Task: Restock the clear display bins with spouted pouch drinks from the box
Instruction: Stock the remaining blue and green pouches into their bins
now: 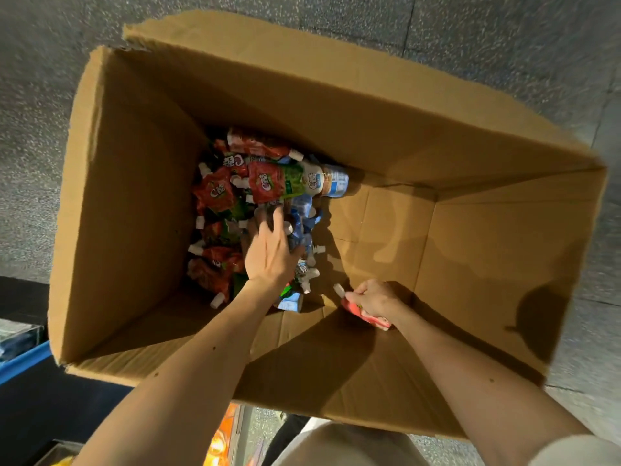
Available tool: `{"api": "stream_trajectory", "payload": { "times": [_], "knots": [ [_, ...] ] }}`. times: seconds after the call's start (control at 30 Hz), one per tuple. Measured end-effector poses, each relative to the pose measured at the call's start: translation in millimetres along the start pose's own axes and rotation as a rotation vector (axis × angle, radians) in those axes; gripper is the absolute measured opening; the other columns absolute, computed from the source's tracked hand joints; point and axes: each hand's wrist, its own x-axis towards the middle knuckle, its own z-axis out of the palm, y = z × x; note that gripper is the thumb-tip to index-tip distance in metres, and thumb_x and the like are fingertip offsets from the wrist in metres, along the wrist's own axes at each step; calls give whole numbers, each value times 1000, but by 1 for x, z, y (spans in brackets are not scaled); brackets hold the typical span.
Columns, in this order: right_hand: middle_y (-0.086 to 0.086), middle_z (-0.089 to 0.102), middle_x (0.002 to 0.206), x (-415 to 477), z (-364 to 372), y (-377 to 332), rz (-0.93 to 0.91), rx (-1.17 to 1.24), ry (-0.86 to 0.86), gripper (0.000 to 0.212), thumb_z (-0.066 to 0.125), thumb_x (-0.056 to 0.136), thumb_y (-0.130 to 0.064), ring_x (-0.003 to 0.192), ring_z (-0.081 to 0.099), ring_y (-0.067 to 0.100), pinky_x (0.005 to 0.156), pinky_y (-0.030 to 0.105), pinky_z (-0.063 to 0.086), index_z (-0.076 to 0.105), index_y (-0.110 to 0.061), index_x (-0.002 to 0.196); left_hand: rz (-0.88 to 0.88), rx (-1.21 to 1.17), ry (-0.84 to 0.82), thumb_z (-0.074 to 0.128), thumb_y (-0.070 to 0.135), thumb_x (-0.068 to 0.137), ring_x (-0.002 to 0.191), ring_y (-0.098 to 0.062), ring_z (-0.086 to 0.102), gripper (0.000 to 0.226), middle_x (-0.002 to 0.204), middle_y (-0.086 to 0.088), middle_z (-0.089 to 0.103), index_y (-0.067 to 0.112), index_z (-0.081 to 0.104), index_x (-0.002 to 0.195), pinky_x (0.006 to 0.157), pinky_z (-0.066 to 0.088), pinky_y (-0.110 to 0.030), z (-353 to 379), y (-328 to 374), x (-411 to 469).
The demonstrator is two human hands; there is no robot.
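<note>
Looks straight down into a deep cardboard box (470, 230). Reaches in with left hand (268, 253), fingers spread and relaxed, touching a heap of spouted pouches (215, 193), red, green and blue, under and beyond the fingertips. Grips one red pouch (378, 321) in curled right hand (374, 302), white spout beside the thumb. Bears a white logo starting with Q, otherwise too blurred to read.

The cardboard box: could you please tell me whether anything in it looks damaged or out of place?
The pouches lie in a jumbled heap at the left of the cardboard box, spouts pointing every way, red and blue mixed. The box's far flap edge is ragged. Nothing looks spilled.
</note>
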Motion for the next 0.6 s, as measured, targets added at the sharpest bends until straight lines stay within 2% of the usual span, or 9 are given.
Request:
{"api": "stream_trajectory", "payload": {
  "times": [0.13,0.2,0.27,0.33,0.37,0.4,0.47,0.53,0.6],
  "knots": [
    [15,70,96,8,-3,-23,62,654,-26,31,60,97,-36,75,64,21,75,41,57,63,-9,112,103,-64,-186,73,33,89,121,-37,52,76,133,-19,48,17,28,148,98,43,-44,-3,-8,14],
    [12,70,99,16,-4,-39,85,872,-23,34,60,98,-35,86,67,23,79,40,55,61,-8,119,157,-90,-194,78,23,84,112,-38,58,70,133,-20,48,13,38,140,97,45,-42,-6,-12,20],
    [11,71,108,23,0,-58,100,1012,-6,35,61,98,-33,101,67,27,82,40,53,59,-10,125,191,-68,-196,78,21,82,106,-41,60,58,138,-22,36,11,45,129,98,48,-43,-7,-16,23],
    [11,68,116,24,4,-76,94,1057,20,45,59,98,-41,100,68,26,71,35,52,54,-13,133,204,-63,-186,73,30,82,110,-42,57,52,139,-21,33,11,48,122,96,47,-42,-7,-21,22],
    [11,64,126,22,5,-83,91,1050,23,55,59,96,-47,103,66,25,73,36,54,47,-15,140,222,-58,-186,71,34,82,116,-42,53,52,140,-20,36,10,49,123,97,44,-39,-7,-25,20],
    [11,54,139,20,7,-89,94,1027,3,69,59,94,-53,113,61,26,86,41,54,36,-17,147,224,-80,-208,70,34,85,119,-40,52,53,137,-18,43,8,49,125,96,41,-33,-10,-26,17],
    [11,28,158,16,9,-96,77,914,-42,98,63,86,-62,138,40,30,110,47,36,11,-19,157,207,-105,-268,65,31,93,115,-35,56,51,125,-17,55,2,47,131,87,39,-27,-15,-31,13],
    [13,25,159,17,14,-100,11,717,-29,107,75,81,-53,141,34,30,116,46,30,6,-19,155,174,-219,-231,53,31,98,99,-32,58,35,110,-14,58,4,52,120,80,41,-26,-19,-35,13],
    [12,36,152,19,20,-105,-24,600,24,108,84,75,-33,136,41,29,115,44,34,10,-19,153,161,-321,-178,42,42,95,93,-32,58,37,98,-4,57,10,56,108,73,41,-19,-22,-40,15]
  ]
}}
